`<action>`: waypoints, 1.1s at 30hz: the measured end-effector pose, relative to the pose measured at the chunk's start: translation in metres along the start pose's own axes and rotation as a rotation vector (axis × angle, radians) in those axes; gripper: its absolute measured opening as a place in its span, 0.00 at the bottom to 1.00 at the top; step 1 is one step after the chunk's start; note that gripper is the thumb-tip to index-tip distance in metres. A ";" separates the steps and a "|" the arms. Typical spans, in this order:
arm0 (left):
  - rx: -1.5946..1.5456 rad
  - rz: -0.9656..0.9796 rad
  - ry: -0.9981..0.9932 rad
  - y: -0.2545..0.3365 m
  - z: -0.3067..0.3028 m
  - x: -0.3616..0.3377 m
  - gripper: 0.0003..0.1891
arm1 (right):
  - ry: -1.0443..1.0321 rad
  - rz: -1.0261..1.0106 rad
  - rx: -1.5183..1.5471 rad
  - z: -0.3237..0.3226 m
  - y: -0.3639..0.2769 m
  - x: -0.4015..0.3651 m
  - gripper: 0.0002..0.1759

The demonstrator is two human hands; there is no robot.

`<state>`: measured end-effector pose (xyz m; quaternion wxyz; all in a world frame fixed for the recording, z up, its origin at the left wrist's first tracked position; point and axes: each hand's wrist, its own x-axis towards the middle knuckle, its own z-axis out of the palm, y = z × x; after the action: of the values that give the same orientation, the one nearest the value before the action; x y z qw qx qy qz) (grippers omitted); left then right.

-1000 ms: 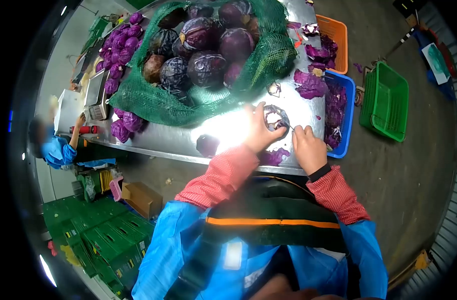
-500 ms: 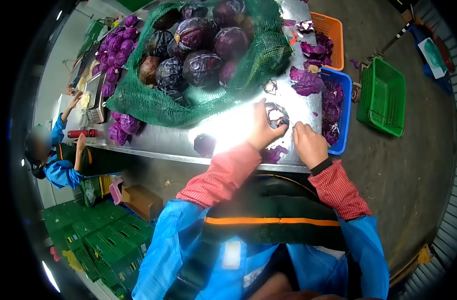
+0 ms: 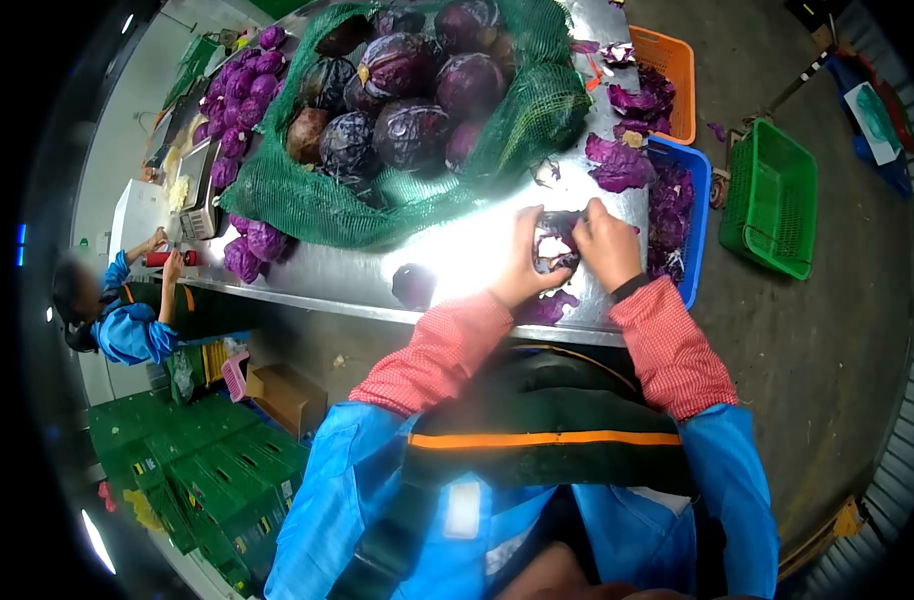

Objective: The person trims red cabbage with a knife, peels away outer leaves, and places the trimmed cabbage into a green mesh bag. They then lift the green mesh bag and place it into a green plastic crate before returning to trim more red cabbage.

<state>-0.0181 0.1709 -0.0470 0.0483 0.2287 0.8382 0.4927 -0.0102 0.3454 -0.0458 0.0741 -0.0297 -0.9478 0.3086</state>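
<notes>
A small red cabbage [image 3: 553, 243] with its outer leaves partly torn rests on the steel table [image 3: 337, 270] near the front edge. My left hand [image 3: 523, 264] grips its left side. My right hand [image 3: 605, 240] is closed over its right and top side, fingers pressed on the leaves. Whether a tool is in that hand is hidden. A torn purple leaf [image 3: 547, 308] lies just below the cabbage, and another dark cabbage [image 3: 414, 285] sits to the left of my left wrist.
A green net sack [image 3: 317, 205] of large red cabbages fills the table's middle, with trimmed cabbages [image 3: 235, 95] and a scale [image 3: 197, 185] beyond. Blue crate [image 3: 695, 180], orange crate [image 3: 682, 75] and green crate [image 3: 777, 205] stand right. A co-worker [image 3: 127, 325] works at left.
My right hand has moved up and left from beside the cabbage onto its top. My left hand keeps its hold. The co-worker at left has shifted their arms.
</notes>
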 end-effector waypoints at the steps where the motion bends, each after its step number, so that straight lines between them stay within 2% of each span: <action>1: 0.027 0.006 0.007 0.004 -0.004 -0.004 0.46 | 0.016 0.028 0.033 0.001 0.013 0.003 0.11; 3: -0.016 -0.015 0.009 0.002 -0.011 -0.008 0.45 | 0.006 0.170 -0.036 0.021 0.060 -0.001 0.12; 5: -0.323 -0.206 0.050 0.008 -0.016 -0.011 0.44 | 0.008 0.232 -0.093 0.028 0.072 -0.003 0.15; 6: -0.477 -0.304 0.068 0.013 -0.019 -0.013 0.44 | 0.008 0.269 -0.114 0.024 0.064 -0.005 0.17; 8: -0.620 -0.351 0.075 0.016 -0.023 -0.014 0.46 | -0.014 0.276 -0.050 0.009 0.035 -0.005 0.20; 10: -0.608 -0.326 0.090 0.011 -0.020 -0.017 0.47 | -0.068 0.218 0.114 -0.015 -0.011 -0.008 0.24; 12: -0.533 -0.286 0.100 0.006 -0.016 -0.017 0.48 | -0.225 0.227 0.254 -0.015 -0.039 -0.014 0.24; 13: -0.479 -0.259 0.106 0.004 -0.014 -0.017 0.48 | -0.164 0.124 0.272 -0.001 -0.033 -0.018 0.19; 16: -0.596 -0.309 0.190 0.004 -0.007 -0.021 0.48 | -0.129 0.214 0.495 0.012 0.000 -0.019 0.14; 17: -0.626 -0.334 0.224 0.005 -0.006 -0.023 0.49 | -0.075 0.196 0.363 0.011 0.013 -0.024 0.10; 18: -0.644 -0.370 0.263 0.007 -0.004 -0.024 0.49 | -0.115 0.235 0.346 0.004 0.017 -0.028 0.12; 20: -0.608 -0.434 0.238 0.012 -0.005 -0.026 0.50 | -0.237 0.344 0.505 -0.001 0.017 -0.037 0.20; 23: -0.373 -0.430 0.080 0.031 -0.018 -0.029 0.52 | -0.110 0.148 0.636 0.005 -0.003 -0.043 0.23; 24: -0.284 -0.408 0.036 0.038 -0.022 -0.029 0.52 | -0.160 0.174 0.677 0.004 -0.001 -0.041 0.24; 26: 0.032 -0.129 0.015 0.026 -0.019 -0.020 0.52 | -0.261 0.227 0.756 -0.001 0.004 -0.033 0.24; 27: 0.029 -0.096 0.031 0.016 -0.010 -0.016 0.52 | -0.303 0.164 0.746 -0.010 -0.001 -0.026 0.26; 28: 0.027 -0.063 0.047 0.007 -0.001 -0.011 0.52 | -0.269 0.095 0.571 -0.007 0.002 -0.022 0.24; 30: 0.001 -0.029 0.059 0.000 0.012 -0.001 0.51 | -0.262 0.080 0.416 -0.010 -0.001 -0.018 0.19; 33: -0.027 -0.124 0.049 -0.004 0.011 0.010 0.50 | -0.002 0.041 0.146 -0.013 0.007 -0.033 0.14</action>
<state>-0.0251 0.1822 -0.0544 0.0613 0.1635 0.8450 0.5054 0.0243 0.3554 -0.0432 0.0691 -0.0431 -0.9220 0.3785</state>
